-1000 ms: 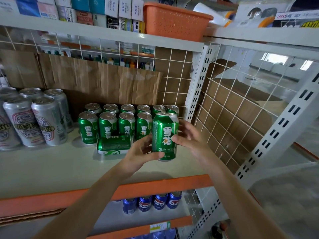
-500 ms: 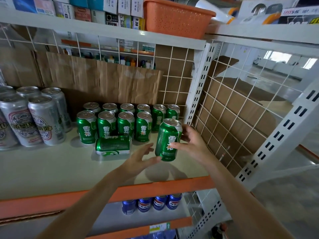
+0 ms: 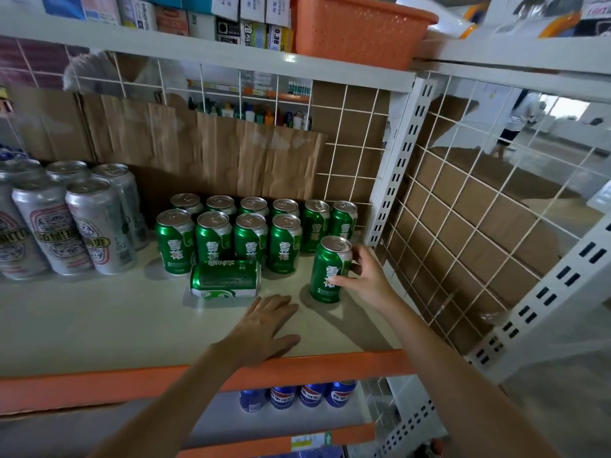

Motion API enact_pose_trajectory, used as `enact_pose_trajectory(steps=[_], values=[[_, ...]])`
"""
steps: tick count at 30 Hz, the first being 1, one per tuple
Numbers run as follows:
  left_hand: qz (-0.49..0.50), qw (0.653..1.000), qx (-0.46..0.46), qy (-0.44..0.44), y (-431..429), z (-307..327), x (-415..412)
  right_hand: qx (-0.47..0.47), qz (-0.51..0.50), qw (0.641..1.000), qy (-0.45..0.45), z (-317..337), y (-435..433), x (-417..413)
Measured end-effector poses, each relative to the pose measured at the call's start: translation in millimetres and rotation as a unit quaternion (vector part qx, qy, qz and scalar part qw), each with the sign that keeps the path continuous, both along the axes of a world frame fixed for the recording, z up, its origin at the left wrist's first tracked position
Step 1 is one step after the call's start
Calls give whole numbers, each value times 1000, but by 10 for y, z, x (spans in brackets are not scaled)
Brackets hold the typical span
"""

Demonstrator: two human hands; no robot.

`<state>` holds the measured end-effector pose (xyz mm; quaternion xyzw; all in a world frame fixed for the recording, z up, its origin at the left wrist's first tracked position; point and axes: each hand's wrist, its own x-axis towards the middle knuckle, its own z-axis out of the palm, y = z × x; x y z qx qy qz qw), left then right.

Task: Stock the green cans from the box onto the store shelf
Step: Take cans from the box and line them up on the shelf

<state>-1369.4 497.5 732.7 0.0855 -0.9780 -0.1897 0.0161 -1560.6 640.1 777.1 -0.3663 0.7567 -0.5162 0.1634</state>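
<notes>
Holding green can [image 3: 327,271], labelled 雪花, right grip [image 3: 368,280].

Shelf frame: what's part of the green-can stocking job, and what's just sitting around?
Job:
- gripped green can, in the right hand
- upright green cans, two rows
- tipped green can, lying on its side
- shelf
- left hand, flat on the shelf

Just there:
- silver cans
- blue cans, lower shelf
- orange basket, above
- cardboard sheet, behind
</notes>
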Motion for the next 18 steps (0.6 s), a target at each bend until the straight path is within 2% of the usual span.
enact_pose_trajectory(steps=[6, 18], values=[[2, 1000, 6, 5, -23, -38, -5, 1, 7, 1000, -3, -19, -216, -76], [-1, 1000, 22, -1, -41, -31, -11, 62, -6, 998, 24, 84, -501, -278]])
